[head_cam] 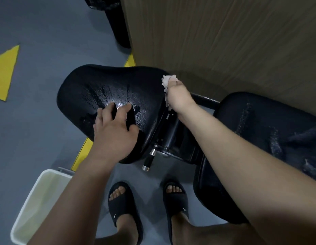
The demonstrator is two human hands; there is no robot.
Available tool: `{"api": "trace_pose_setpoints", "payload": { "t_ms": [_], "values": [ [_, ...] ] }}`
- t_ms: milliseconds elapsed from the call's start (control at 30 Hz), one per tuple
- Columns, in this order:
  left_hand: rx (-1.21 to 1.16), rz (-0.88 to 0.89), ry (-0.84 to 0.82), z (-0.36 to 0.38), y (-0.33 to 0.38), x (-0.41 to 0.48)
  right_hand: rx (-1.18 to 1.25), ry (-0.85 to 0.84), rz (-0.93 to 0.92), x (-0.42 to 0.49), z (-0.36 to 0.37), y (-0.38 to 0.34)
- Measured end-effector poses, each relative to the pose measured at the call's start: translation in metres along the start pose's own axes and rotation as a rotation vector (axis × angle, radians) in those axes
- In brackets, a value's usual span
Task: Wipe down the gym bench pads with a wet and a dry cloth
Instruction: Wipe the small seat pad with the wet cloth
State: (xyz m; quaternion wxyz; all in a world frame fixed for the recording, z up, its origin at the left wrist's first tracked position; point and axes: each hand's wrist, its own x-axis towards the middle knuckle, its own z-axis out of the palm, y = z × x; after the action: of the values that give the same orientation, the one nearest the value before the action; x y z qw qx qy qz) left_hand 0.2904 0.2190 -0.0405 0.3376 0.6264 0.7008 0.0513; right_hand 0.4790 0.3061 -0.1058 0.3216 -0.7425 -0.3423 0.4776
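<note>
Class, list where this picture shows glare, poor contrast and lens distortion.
Head view: glare glints off the wet seat pad beside the left hand; dim light merges whatever lies under that hand with the black pad; the pale cloth in the right hand stands out; wide-angle distortion tilts the wood panel.
</note>
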Motion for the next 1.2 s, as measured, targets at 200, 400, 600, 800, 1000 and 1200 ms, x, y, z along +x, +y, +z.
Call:
{"api": "trace_pose_setpoints", "payload": {
  "t_ms": [200, 400, 600, 800, 1000, 1200],
  "values": [
    [-0.002, 0.000, -0.015, -0.002, -0.001, 0.004, -0.143, -0.174, 0.031, 0.045, -0.016, -0.049],
    [0.004, 0.015, 0.012, -0.002, -0.005, 0.007, -0.520, -0.514, -0.068, 0.069, 0.006, -0.105],
    [0.008, 0.047, 0.010, -0.003, -0.011, 0.005, -0.815, -0.601, -0.219, 0.069, 0.044, -0.124],
    [0.009, 0.064, 0.013, -0.001, -0.015, 0.006, -0.949, -0.553, -0.241, 0.040, -0.001, -0.114],
    [0.017, 0.075, -0.005, -0.003, -0.018, 0.005, -0.830, -0.448, -0.225, 0.016, -0.043, -0.086],
    [0.041, 0.074, -0.036, -0.005, -0.018, 0.005, -0.429, -0.305, -0.042, 0.050, -0.021, -0.057]
  ]
}}
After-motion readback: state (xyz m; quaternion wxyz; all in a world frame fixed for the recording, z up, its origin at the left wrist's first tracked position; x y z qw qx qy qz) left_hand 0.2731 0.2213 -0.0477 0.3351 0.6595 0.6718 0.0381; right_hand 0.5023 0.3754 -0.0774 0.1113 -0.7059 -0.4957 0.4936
